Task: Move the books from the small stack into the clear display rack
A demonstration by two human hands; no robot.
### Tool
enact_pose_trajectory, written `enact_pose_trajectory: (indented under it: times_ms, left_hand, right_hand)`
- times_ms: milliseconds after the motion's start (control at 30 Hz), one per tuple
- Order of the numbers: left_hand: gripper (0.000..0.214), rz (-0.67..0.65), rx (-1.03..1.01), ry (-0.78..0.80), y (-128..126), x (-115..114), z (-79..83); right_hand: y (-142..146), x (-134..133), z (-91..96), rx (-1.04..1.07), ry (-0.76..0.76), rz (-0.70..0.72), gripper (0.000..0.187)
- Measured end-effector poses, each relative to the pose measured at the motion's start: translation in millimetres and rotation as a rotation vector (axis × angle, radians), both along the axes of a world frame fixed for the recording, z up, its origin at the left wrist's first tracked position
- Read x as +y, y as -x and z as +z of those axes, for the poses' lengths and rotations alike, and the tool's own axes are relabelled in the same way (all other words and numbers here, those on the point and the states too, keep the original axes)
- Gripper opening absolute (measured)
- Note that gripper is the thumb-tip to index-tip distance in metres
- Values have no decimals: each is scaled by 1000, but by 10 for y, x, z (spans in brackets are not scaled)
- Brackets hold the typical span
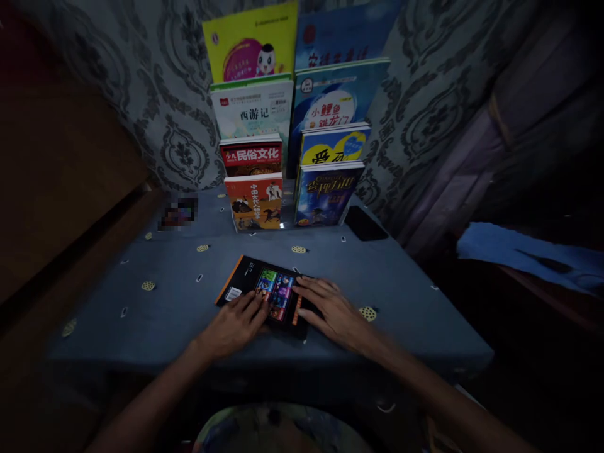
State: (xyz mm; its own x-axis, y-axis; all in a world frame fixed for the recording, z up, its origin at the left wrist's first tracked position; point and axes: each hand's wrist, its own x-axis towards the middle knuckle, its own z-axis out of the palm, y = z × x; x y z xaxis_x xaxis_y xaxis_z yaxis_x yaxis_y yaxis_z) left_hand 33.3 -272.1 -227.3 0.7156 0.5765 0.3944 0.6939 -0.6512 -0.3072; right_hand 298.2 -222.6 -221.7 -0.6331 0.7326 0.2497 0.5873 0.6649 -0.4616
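Observation:
A black book [245, 280] with an orange spine edge and small colour pictures lies flat, back cover up, near the front of a table under a blue cloth [401, 283]. My left hand [236, 324] rests on its near edge, fingers stretched flat. My right hand [330, 311] lies on its right side, fingers spread and pointing left. Neither hand grips anything.
A tiered stand at the table's back holds two columns of children's books [255, 201], [325, 192] facing me. A black phone [365, 223] lies to their right. A patterned curtain [155, 94] hangs behind. A blue cloth [523, 251] lies on dark furniture at right.

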Motion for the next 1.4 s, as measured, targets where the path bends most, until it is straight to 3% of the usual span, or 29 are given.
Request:
enact_pose_trajectory:
  times_ms: [200, 267, 367, 533, 700, 767, 867, 933, 1033, 1100, 1167, 1267, 1333, 1400]
  left_hand:
    - [24, -6, -211, -9, -23, 163, 105]
    - [28, 55, -356, 60, -43, 243, 159]
    - [33, 142, -615, 197, -67, 361, 257]
    - [38, 271, -1012, 448, -23, 510, 489]
    - [51, 285, -1469, 550, 38, 612, 701]
    - [53, 253, -1684, 645, 22, 658, 703]
    - [57, 247, -1896, 746, 1, 727, 584]
    - [58, 345, -1794, 772, 30, 755, 453]
    - [56, 558, -1354, 781, 143, 742, 275]
    - [47, 623, -1161, 782, 225, 698, 215]
    - [32, 685, -959, 712, 275, 653, 208]
    - [15, 727, -514, 453, 269, 646, 236]
    - [14, 649, -374, 307, 231, 699, 231]
    - [15, 558, -359, 238, 189, 776, 182]
  right_hand:
    - [-71, 101, 119, 112, 121, 43, 45]
    - [-94, 173, 104, 190, 171, 60, 45]
    - [-69, 315, 15, 345, 234, -22, 43]
    - [167, 544, -66, 698, 444, -122, 43]
    - [498, 604, 139, 1033, 646, -51, 49]
    - [597, 593, 246, 1059, 707, -16, 45]
    - [664, 598, 339, 1060, 787, -10, 44]
    - [657, 630, 319, 1029, 815, -23, 47]
    - [593, 704, 155, 880, 824, -48, 50]
    - [530, 752, 10, 721, 756, -102, 45]
    - [463, 782, -95, 525, 569, -195, 36]
    - [408, 783, -100, 231, 219, -331, 31]
    - [454, 754, -23, 101, 46, -365, 31]
    - [588, 713, 57, 34, -66, -291, 28]
